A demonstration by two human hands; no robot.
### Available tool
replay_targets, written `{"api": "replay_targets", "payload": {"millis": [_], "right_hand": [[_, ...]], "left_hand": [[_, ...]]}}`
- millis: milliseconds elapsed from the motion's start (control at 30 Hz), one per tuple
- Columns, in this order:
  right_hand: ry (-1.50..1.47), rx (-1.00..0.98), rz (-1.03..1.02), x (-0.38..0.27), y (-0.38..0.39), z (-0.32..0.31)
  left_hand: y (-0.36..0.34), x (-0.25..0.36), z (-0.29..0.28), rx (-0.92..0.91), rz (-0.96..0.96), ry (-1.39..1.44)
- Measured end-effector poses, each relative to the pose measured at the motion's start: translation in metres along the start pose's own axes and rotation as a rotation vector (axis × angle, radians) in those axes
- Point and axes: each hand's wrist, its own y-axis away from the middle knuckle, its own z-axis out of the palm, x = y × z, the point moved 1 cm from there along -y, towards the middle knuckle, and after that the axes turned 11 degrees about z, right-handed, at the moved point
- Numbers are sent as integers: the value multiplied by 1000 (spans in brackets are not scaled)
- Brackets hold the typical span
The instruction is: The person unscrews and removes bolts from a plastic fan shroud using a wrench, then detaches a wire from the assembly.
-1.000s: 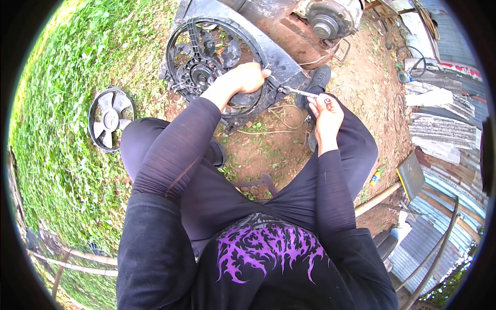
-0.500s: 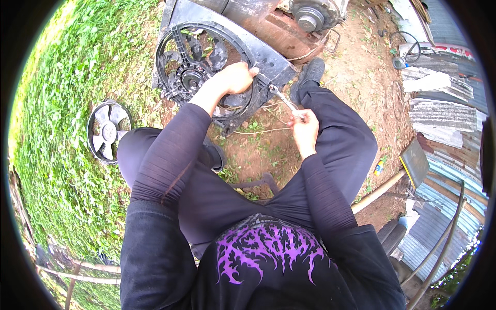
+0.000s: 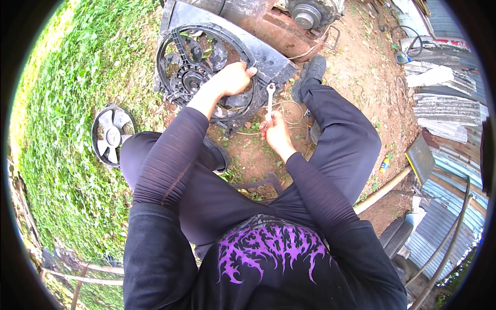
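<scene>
A black radiator fan shroud (image 3: 268, 58) leans in front of me, with a dark bladed fan (image 3: 192, 81) inside its round ring. My left hand (image 3: 233, 78) is closed on the right side of that ring, thumb toward the flat panel. In my right hand (image 3: 277, 133) is a metal wrench (image 3: 269, 103), held by its lower end and pointing away from me. The wrench's far head lies at the shroud's near right corner; whether it sits on a bolt is too small to tell. A thin pale cable loops on the dirt beside the right hand.
A smaller grey fan in a black ring (image 3: 112, 137) lies on the grass at left. Behind the shroud stands a rusty metal machine with a pulley (image 3: 306, 18). A hammer-like tool (image 3: 271, 181) lies between my legs. Corrugated sheets (image 3: 447, 108) and a long-handled tool (image 3: 382, 191) are at right.
My right hand has moved left, swinging the wrench from a slant to nearly straight up and down, its head staying at the shroud corner. The left hand keeps its grip.
</scene>
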Motion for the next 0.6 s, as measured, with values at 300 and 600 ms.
{"api": "replay_targets", "payload": {"millis": [300,600], "right_hand": [[725,495,-472,-86,5,-87],[1462,400,-1176,-211,19,-35]], "left_hand": [[0,-6,-1,-58,-18,-12],[-5,2,-1,-74,-21,-23]]}}
